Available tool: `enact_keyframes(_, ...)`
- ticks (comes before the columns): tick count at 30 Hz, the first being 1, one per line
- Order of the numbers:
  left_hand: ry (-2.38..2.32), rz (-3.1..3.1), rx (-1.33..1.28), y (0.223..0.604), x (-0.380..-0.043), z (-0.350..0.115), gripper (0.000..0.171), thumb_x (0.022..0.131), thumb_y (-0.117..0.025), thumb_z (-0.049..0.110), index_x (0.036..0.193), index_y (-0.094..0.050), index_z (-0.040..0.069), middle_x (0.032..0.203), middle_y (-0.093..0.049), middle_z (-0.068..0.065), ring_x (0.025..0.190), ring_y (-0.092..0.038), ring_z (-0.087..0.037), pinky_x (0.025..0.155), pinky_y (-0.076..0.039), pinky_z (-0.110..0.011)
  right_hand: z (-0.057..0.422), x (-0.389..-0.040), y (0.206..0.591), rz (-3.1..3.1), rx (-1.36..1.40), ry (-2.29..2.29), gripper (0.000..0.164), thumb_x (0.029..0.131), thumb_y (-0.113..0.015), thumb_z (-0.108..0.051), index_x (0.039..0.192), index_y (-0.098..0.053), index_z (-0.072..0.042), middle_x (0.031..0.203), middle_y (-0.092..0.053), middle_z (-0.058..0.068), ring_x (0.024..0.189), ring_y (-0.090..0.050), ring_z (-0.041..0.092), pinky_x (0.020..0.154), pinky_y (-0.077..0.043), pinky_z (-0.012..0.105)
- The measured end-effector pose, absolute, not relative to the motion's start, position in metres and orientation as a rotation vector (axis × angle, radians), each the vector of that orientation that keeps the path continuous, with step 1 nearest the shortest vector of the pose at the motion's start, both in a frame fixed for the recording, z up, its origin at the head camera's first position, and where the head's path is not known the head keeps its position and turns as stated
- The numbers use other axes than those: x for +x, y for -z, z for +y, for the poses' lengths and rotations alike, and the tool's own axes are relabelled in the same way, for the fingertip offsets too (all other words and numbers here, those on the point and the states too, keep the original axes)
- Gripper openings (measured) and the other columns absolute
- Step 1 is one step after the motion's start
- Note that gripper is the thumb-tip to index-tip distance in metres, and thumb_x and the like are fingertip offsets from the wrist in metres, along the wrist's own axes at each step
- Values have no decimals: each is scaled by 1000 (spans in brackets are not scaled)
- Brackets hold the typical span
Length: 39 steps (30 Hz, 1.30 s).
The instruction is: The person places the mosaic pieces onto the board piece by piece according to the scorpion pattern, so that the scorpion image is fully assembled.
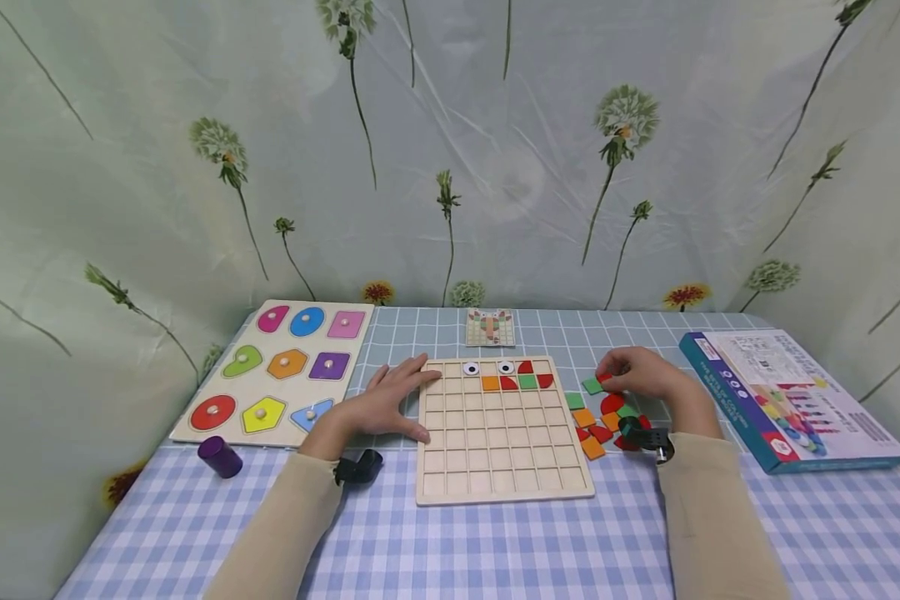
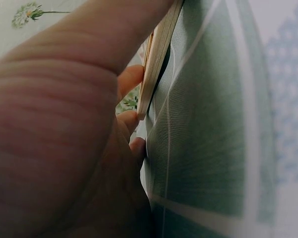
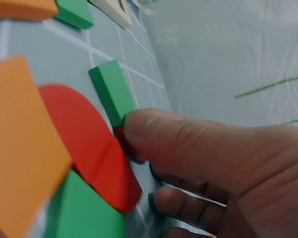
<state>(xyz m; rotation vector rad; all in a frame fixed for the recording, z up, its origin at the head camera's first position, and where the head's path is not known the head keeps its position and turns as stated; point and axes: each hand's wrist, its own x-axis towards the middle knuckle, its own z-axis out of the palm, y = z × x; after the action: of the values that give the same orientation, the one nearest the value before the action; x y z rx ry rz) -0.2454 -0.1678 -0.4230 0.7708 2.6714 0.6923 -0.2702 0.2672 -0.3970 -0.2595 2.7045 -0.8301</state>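
Note:
A wooden grid board point(image 1: 495, 442) lies flat, with two eye tiles point(image 1: 471, 368) and several red, orange and green tiles in its upper rows. My left hand point(image 1: 386, 404) rests on its left edge, fingers spread and thumb near the side. The left wrist view shows fingertips touching the board's edge point(image 2: 156, 69). To the right of the board, my right hand point(image 1: 641, 372) pinches a red tile point(image 1: 604, 377), mostly hidden behind the thumb in the right wrist view. A green square tile point(image 3: 111, 93) lies right beside it, and two red quarter-round tiles point(image 3: 84, 129) are nearby.
Loose orange tiles point(image 1: 592, 448) and others are spread along the board's right side. A small pattern card point(image 1: 491, 340) is behind the board. A shape puzzle point(image 1: 228, 392) and purple cylinder point(image 1: 220, 457) sit left; a box point(image 1: 795, 400) lies right.

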Motion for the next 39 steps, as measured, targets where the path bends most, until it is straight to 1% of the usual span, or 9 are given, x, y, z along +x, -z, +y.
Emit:
enact_keyframes(5,-692,2678,784,420,-246,-169,100,74,-84,52,155,-35,22,170,-8,-9,158,-7,-32,124,4,-63,254,-273,396,2743,-227,850,22,88,-74,-18,104,-63,-7,101,-63,13,93,-55,26,75,-50,28)
enact_keyframes(11,-701,2677,778,419,-246,-170,99,74,-85,51,155,-35,22,170,-8,-9,158,-7,-32,124,5,-62,239,-276,394,2788,-261,895,16,89,-72,-13,100,-61,-6,98,-62,15,88,-54,27,69,-50,27)
enact_keyframes(14,-702,2669,767,420,-245,-170,99,74,-85,51,155,-36,22,170,-8,-9,158,-7,-32,124,5,-62,232,-276,394,2827,-309,886,13,92,-68,-12,104,-64,-7,99,-64,15,89,-56,27,71,-51,28)
enact_keyframes(19,-706,2663,767,420,-244,-168,99,74,-85,50,155,-37,22,170,-9,-9,158,-6,-32,124,5,-62,219,-275,392,2880,-349,901,17,97,-62,-13,113,-70,-11,109,-67,14,96,-57,27,85,-54,38)
enact_keyframes(22,-704,2664,770,421,-244,-167,98,74,-85,50,155,-37,22,170,-9,-9,158,-7,-32,124,5,-62,211,-275,391,2881,-380,950,14,97,-62,-12,108,-71,-10,108,-69,12,96,-59,26,89,-54,42)
enact_keyframes(27,-707,2658,783,420,-245,-166,97,74,-85,50,154,-37,22,170,-9,-9,158,-7,-32,124,5,-62,196,-275,390,2903,-479,1007,4,93,-70,-13,94,-70,-10,95,-71,7,88,-61,22,84,-52,38)
enact_keyframes(30,-710,2656,781,421,-245,-167,98,74,-85,49,154,-37,22,170,-8,-10,158,-7,-31,124,5,-62,185,-275,389,2899,-545,1029,4,91,-71,-12,91,-68,-10,90,-69,6,85,-59,20,78,-49,34)
enact_keyframes(32,-708,2660,774,421,-245,-167,98,74,-85,49,155,-37,22,170,-7,-10,158,-6,-31,124,4,-62,177,-275,388,2876,-572,1048,4,92,-70,-10,95,-68,-9,91,-69,6,85,-59,20,77,-49,34)
enact_keyframes(39,-700,2669,757,421,-244,-167,99,74,-85,51,155,-36,23,170,-8,-11,158,-7,-32,124,6,-62,156,-273,388,2814,-660,1047,21,97,-60,-6,114,-73,-10,103,-68,9,90,-61,21,77,-52,32)
